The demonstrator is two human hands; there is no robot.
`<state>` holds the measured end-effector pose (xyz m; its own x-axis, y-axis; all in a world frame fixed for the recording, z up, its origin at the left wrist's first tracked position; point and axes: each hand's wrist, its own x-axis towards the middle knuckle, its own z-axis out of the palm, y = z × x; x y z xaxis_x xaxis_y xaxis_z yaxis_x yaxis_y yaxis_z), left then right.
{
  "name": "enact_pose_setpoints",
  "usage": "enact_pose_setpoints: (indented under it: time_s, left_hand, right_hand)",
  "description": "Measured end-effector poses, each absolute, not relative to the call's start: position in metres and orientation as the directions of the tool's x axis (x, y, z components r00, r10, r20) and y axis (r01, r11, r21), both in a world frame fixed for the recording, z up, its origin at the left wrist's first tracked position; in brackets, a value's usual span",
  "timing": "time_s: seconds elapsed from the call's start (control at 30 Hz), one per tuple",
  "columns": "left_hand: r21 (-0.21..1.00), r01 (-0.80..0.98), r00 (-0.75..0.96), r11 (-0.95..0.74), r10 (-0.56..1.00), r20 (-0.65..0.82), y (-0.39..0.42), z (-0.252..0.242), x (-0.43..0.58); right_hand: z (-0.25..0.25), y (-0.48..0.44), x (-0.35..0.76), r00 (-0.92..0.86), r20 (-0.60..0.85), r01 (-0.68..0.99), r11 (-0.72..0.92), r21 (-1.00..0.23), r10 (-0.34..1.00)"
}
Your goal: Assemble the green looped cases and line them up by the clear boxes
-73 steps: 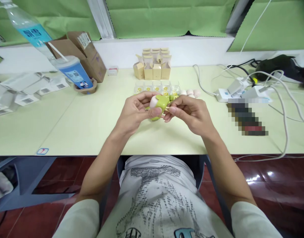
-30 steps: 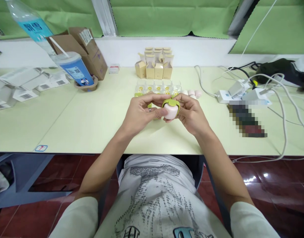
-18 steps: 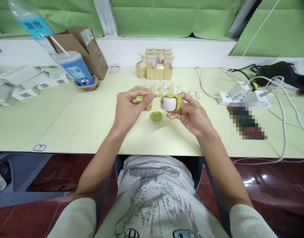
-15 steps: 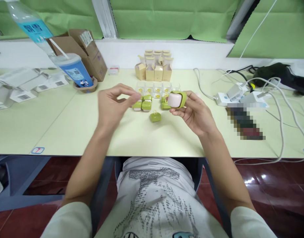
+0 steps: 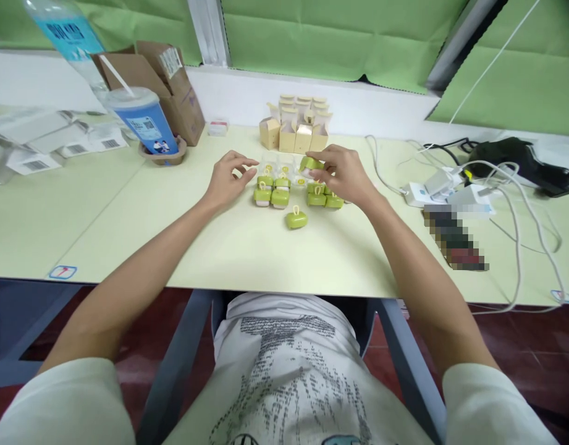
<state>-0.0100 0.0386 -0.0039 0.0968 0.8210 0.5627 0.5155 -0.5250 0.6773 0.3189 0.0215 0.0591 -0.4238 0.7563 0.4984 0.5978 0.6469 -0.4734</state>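
Note:
My right hand (image 5: 348, 176) grips a small green-and-pale-pink case (image 5: 311, 164) between thumb and fingers, above the back of a group of clear cups (image 5: 284, 168) with yellow marks. Just left of those cups, my left hand (image 5: 229, 180) has its thumb and fingers apart and holds nothing. Several similar green cases (image 5: 280, 198) stand together near its fingertips. More green cases (image 5: 316, 199) stand below my right hand, which partly hides the area. A lone green lid-like piece (image 5: 296, 220) with a pale loop lies in front of both groups.
Several small open cream boxes (image 5: 288, 136) stand by the wall. To the left are a blue drink cup (image 5: 152, 130), a brown carton (image 5: 189, 111), a water bottle (image 5: 73, 43) and white boxes (image 5: 36, 161). A power strip (image 5: 418, 193) with cables lies at the right.
My right hand has moved away from me with the green case and turned palm down over the cups. My left hand has shifted slightly, and its fingers are now apart.

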Motion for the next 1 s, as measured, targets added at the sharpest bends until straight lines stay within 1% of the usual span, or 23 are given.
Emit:
enact_pose_setpoints:
  time_s: [0.07,0.17,0.27,0.37,0.47,0.57,0.77,1.0]
  left_hand:
    - [0.708,0.492,0.114,-0.507,0.844,0.524,0.035,-0.012,-0.012]
    - [0.756,0.460,0.136,-0.467,0.878,0.459,0.033,-0.017,-0.012]
    - [0.749,0.471,0.156,-0.466,0.880,0.449,0.034,-0.019,-0.010]
    - [0.733,0.491,0.156,-0.471,0.875,0.458,0.035,-0.020,-0.007]
    - [0.750,0.483,0.139,-0.451,0.886,0.443,0.036,-0.020,-0.006]
    - [0.753,0.485,0.132,-0.445,0.888,0.440,0.035,-0.020,-0.004]
    - [0.749,0.479,0.141,-0.457,0.883,0.448,0.035,-0.019,-0.003]
    - [0.738,0.487,0.149,-0.468,0.876,0.458,0.036,-0.020,-0.004]
  right_hand:
    - [0.050,0.027,0.312,-0.453,0.459,0.683,0.628,-0.373,0.765]
    - [0.038,0.022,0.303,-0.486,0.425,0.758,0.611,-0.230,0.763]
    - [0.030,0.016,0.295,-0.523,0.401,0.797,0.598,-0.084,0.752]
    - [0.025,0.013,0.289,-0.546,0.388,0.802,0.597,-0.011,0.742]
    - [0.023,0.010,0.285,-0.530,0.388,0.820,0.573,0.007,0.754]
    - [0.023,0.009,0.282,-0.514,0.359,0.837,0.548,0.010,0.779]
    - [0.018,0.011,0.280,-0.546,0.336,0.823,0.566,0.045,0.768]
    - [0.011,0.013,0.281,-0.520,0.343,0.836,0.548,0.018,0.782]
